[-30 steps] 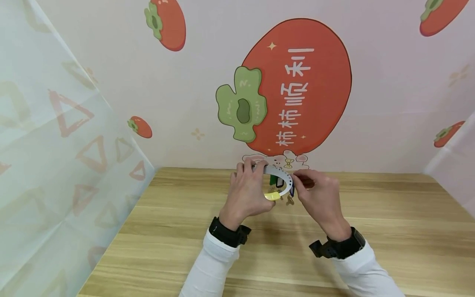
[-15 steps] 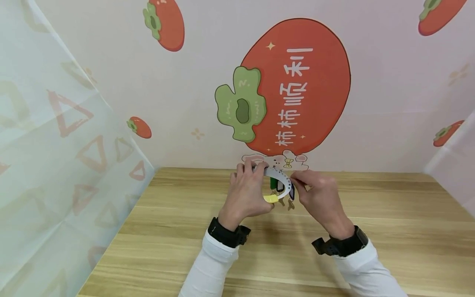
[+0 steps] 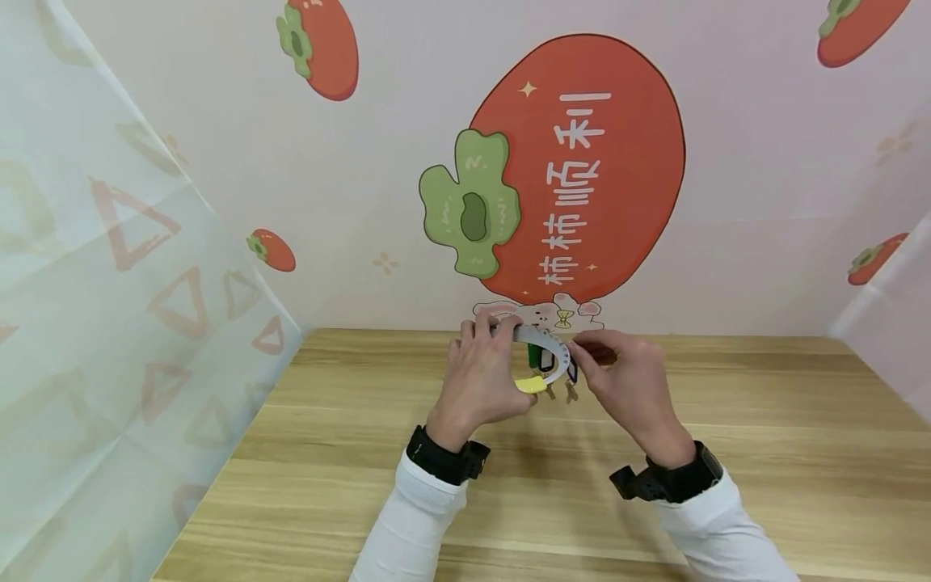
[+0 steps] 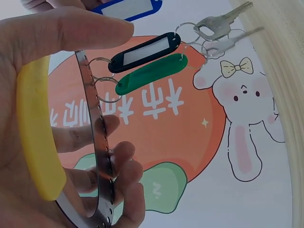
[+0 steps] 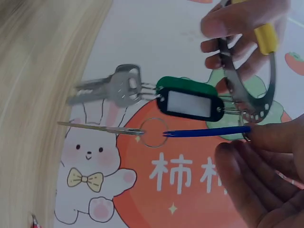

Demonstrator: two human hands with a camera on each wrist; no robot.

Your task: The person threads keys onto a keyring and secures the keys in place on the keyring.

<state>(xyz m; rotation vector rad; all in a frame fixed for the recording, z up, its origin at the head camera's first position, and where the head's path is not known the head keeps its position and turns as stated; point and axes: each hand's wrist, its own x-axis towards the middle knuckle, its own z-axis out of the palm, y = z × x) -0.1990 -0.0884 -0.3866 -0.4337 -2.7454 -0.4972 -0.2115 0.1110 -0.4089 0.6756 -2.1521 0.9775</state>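
Left grip: the left hand is clenched round a curved metal holder, its yellow handle against the palm, fingers curling at the perforated band. Right grip: the right hand pinches the near end of a blue tag, right by the holder's bend. Fingers cover that end, so cannot tell whether its ring is through a hole. Holder is up off the table, near the back edge. Green tag and black tag hang from the holder by small rings, just beside each other; metal keys on their far ends point away from the holder, blurred in the right wrist view. Blue tag is near those two, edge-on in that view, its own key on the end away from the holder. Behind the holder: wall with red fruit print and rabbit print.
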